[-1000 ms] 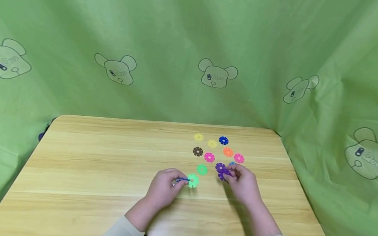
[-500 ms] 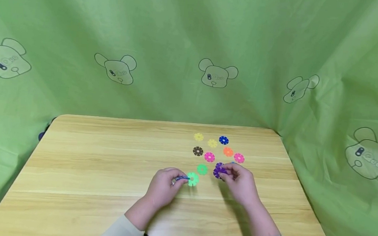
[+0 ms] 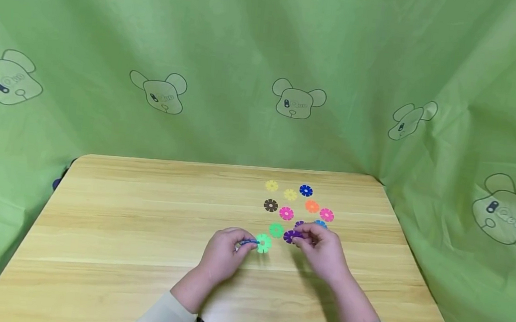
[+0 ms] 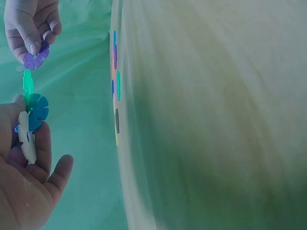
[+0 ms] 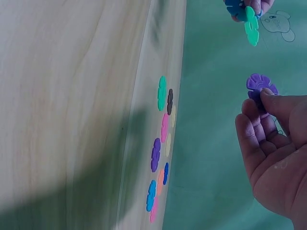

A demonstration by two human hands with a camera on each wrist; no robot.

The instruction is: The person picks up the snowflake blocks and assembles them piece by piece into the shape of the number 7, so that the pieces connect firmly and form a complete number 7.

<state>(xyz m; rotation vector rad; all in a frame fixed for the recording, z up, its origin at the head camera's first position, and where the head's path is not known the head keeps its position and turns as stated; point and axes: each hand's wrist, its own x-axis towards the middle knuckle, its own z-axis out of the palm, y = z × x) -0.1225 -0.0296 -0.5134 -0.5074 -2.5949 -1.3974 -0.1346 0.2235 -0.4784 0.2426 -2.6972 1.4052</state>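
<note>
My left hand (image 3: 225, 254) pinches a small chain of joined snowflake discs above the table. In the left wrist view the chain shows a white disc (image 4: 26, 139), a blue disc (image 4: 39, 112) and a green disc (image 4: 28, 84) at its far end. My right hand (image 3: 324, 250) holds a purple snowflake disc (image 5: 260, 88) by its edge between thumb and fingers. The purple disc faces the green one, a short gap apart in the right wrist view. Behind the right hand, another purple disc (image 3: 299, 224) lies partly hidden on the table.
Loose snowflake discs lie flat beyond my hands: a green disc (image 3: 276, 230), a brown disc (image 3: 270, 205), a pink disc (image 3: 286, 213), an orange disc (image 3: 311, 206), a dark blue disc (image 3: 306, 190) and several others. A green curtain (image 3: 224, 126) surrounds the wooden table (image 3: 118, 210).
My right hand has carried the purple disc left, closer to the green disc, uncovering more of a light blue disc on the table. My left hand has hardly moved.
</note>
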